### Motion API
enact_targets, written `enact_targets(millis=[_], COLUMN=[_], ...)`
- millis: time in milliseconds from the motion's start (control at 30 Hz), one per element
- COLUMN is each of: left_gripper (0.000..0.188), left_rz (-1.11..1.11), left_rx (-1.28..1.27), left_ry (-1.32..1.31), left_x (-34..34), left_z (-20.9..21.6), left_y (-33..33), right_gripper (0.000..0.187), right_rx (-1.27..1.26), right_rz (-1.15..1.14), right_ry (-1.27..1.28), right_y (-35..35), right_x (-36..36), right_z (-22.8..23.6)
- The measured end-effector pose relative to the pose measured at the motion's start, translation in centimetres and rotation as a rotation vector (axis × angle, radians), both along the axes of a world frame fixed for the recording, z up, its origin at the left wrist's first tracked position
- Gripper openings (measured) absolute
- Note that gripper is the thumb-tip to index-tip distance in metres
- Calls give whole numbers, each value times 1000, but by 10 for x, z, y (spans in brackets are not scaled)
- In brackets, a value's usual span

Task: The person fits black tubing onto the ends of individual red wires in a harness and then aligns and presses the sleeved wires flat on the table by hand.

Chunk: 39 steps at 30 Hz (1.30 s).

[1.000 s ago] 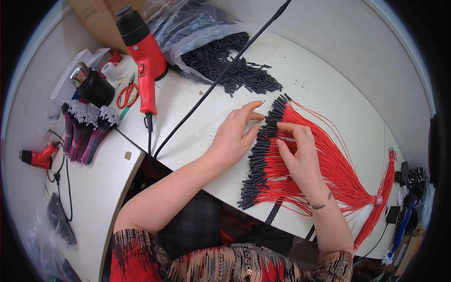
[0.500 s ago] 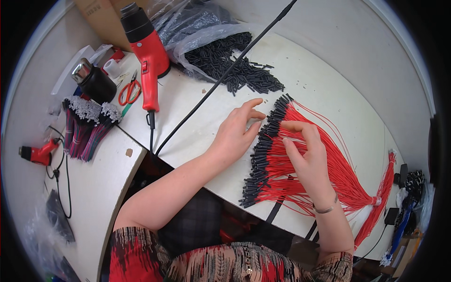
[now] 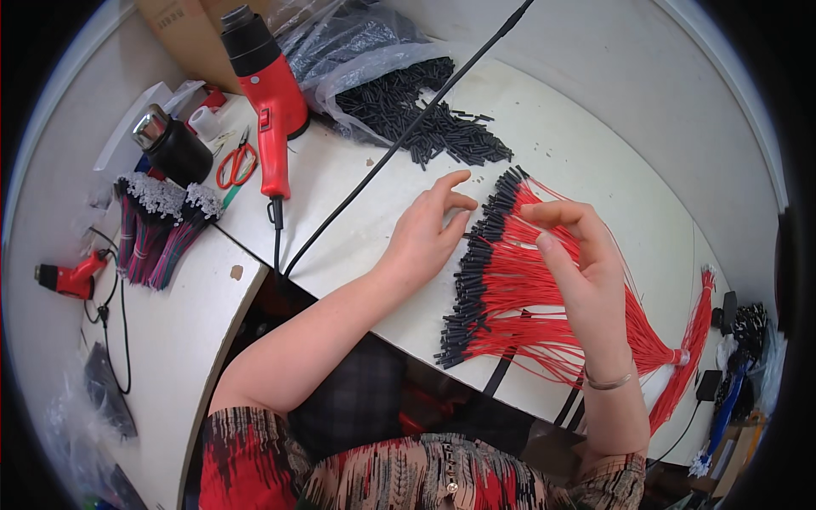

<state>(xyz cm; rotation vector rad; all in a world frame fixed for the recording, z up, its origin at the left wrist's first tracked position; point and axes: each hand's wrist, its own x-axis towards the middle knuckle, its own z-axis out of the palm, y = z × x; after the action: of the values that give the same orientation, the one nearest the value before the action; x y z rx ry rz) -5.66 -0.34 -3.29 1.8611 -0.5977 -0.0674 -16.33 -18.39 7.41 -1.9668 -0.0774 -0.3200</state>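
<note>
A fanned bundle of thin red wires (image 3: 544, 293) lies on the white table, its left ends capped with short black sleeves (image 3: 467, 289). My left hand (image 3: 429, 229) is just left of the upper sleeves, its thumb and fingers apart; I make out nothing held in it. Over the red wires hangs my right hand (image 3: 591, 272), wearing a bracelet (image 3: 609, 382) on the wrist. Its thumb and forefinger are spread, with no object visible between them. The wires gather on the right at a pale tie (image 3: 679, 357).
Loose black sleeves (image 3: 450, 140) spill from a clear plastic bag (image 3: 340, 72) at the back. A red heat gun (image 3: 272, 110), orange-handled scissors (image 3: 236, 166), a black flask (image 3: 174, 149) and dark wire bundles (image 3: 153, 234) stand left. A black cable (image 3: 408, 136) crosses the view.
My right hand has moved right and slightly up, away from the sleeved ends. My left hand has shifted very little.
</note>
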Motion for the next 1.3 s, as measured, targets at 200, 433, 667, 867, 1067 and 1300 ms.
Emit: enact_targets(millis=[200,433,667,867,1067,1300], left_gripper=[48,49,47,47,45,44], left_rz=[1,-3,24,47,42,8], left_rx=[-38,7,-37,-24,-32,-67], left_ry=[15,44,-29,37,77,84], left_x=[0,0,1,2,0,-1], left_z=[0,5,0,-3,1,3], left_y=[-1,-2,-6,-2,-3,-3], right_gripper=[23,24,34,41,42,60], right_rx=[-20,-316,-572,-509,-395,-1062], right_rz=[-48,-370,-703,-860,-803,-826], right_ry=[12,81,97,218,194,261], right_y=[-11,-88,-182,-215,-192,-195], right_x=[-20,-87,-175,-210,-220,-271], right_z=[11,-13,-51,-68,-44,-53])
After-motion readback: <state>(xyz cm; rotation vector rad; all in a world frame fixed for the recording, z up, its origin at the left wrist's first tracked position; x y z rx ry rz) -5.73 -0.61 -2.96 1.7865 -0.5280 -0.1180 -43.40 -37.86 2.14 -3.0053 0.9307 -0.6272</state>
